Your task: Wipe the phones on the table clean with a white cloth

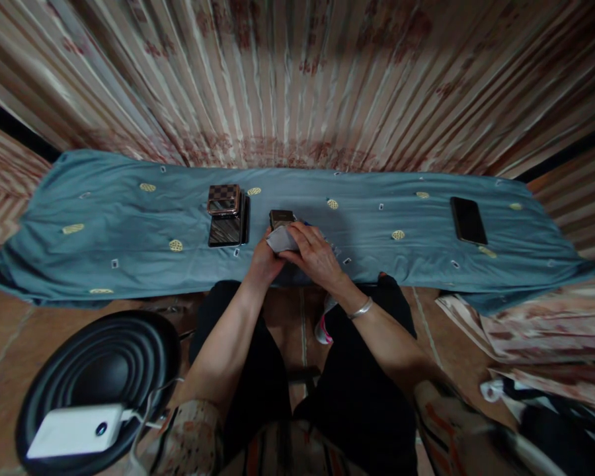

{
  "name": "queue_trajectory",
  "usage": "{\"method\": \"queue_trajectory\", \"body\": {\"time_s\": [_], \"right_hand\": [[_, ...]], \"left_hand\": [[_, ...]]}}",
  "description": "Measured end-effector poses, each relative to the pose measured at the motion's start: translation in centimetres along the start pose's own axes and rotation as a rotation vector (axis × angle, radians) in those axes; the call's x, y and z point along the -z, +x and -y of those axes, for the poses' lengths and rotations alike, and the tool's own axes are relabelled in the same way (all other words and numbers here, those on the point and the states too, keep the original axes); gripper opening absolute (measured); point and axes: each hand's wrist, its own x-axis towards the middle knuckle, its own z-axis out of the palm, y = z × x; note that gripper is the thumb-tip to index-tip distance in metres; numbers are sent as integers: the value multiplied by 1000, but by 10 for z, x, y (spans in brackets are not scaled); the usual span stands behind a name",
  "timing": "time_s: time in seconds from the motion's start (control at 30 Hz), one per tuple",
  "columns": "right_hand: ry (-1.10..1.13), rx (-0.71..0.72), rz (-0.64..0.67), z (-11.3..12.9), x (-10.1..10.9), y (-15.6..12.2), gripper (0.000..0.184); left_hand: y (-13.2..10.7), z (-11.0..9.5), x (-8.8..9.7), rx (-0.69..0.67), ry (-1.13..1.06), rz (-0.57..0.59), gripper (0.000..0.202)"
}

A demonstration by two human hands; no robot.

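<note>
Fingers (305,242) of both hands (264,262) (319,258) clasp grey cloth (281,239) against a dark rectangular object (282,216), which I fear could slip if loosened.

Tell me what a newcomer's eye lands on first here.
Probably the left hand and right hand, meeting mid-view around a grey cloth and a dark device over the blue-green cover. Next, likely, the white power bank on a ridged black disc, lower left. A lone dark phone lies far right on the cover.
</note>
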Motion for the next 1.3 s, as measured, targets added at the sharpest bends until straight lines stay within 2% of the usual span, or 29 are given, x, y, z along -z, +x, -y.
{"method": "queue_trajectory", "body": {"time_s": [0.1,0.27,0.53,0.77,1.03,1.3], "right_hand": [[-3,3,-3,-5,2,-2,53],[59,-21,-34,-14,3,-6,52],[153,-79,-86,-11,8,-9,55],[85,-39,-107,-3,11,-8,37],[235,-79,-86,-4,3,-11,26],[327,-180,-137,-10,-8,-14,35]], "left_hand": [[-3,-5,1,38,-72,-21,30],[-6,-12,5,12,-34,13,20],[-6,-11,3,74,-126,35,27],[-9,-10,3,138,-154,30,25],[-9,-11,3,135,-172,12,28],[-19,-11,-6,91,-144,57,25]]}}
